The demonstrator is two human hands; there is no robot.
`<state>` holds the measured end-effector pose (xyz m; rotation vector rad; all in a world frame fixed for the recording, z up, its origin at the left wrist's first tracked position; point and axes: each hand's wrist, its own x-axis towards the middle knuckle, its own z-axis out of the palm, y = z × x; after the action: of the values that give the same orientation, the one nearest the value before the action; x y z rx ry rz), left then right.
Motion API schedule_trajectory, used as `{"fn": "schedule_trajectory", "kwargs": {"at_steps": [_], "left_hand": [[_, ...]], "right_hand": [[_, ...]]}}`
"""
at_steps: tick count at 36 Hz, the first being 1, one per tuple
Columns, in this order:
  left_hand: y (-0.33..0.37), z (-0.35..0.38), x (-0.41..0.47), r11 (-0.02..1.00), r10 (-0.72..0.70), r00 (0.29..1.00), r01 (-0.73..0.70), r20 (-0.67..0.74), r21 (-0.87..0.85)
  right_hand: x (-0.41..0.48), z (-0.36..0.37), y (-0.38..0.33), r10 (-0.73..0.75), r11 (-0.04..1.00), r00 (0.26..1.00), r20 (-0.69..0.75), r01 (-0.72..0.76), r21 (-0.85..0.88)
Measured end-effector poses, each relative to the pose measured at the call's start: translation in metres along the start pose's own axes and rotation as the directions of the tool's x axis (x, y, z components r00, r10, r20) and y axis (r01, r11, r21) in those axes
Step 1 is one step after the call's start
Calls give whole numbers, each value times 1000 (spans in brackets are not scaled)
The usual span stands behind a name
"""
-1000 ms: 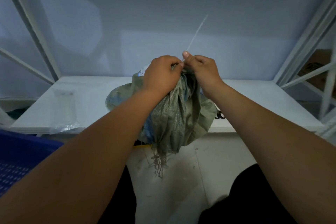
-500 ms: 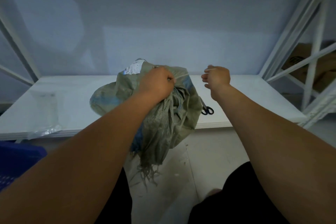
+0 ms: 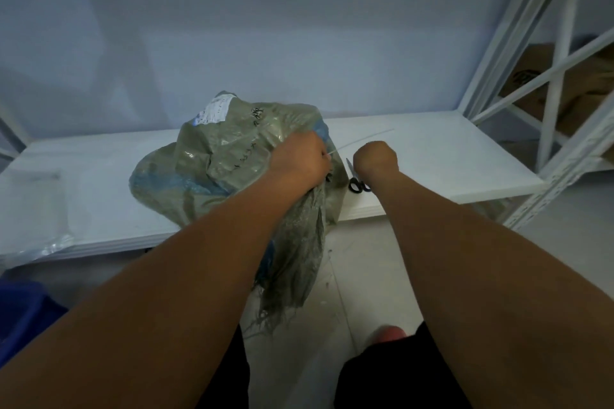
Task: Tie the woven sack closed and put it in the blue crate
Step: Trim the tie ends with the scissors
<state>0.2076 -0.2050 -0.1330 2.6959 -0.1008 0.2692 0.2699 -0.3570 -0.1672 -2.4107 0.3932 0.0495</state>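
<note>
A blue crate (image 3: pixel 23 312) pokes in at the lower left, below the white shelf (image 3: pixel 432 156) where the woven sack (image 3: pixel 226 169) lies, its frayed mouth hanging over the front edge. The left hand (image 3: pixel 299 164) clenches the gathered neck; a thin white tie (image 3: pixel 362 139) runs from it to the fisted right hand (image 3: pixel 375 159), which hides part of the black-handled scissors (image 3: pixel 357 183). A white label (image 3: pixel 214 108) and dark handwriting on the sack are unreadable; cardboard (image 3: pixel 545 76) sits behind the rack at right
</note>
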Motion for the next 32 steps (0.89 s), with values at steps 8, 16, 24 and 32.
{"fn": "schedule_trajectory", "kwargs": {"at_steps": [8, 16, 24, 32], "left_hand": [[19, 32, 5, 992, -57, 983, 36, 172, 123], [22, 28, 0, 990, -114, 973, 94, 199, 110], [20, 26, -2, 992, -108, 966, 90, 234, 86], [21, 27, -4, 993, -96, 972, 79, 216, 86]], "right_hand": [[19, 29, 61, -69, 911, 972, 225, 154, -383], [32, 25, 87, -16, 882, 933, 359, 182, -435], [29, 26, 88, -68, 788, 910, 410, 301, -538], [36, 33, 91, -44, 765, 904, 425, 304, -568]]}}
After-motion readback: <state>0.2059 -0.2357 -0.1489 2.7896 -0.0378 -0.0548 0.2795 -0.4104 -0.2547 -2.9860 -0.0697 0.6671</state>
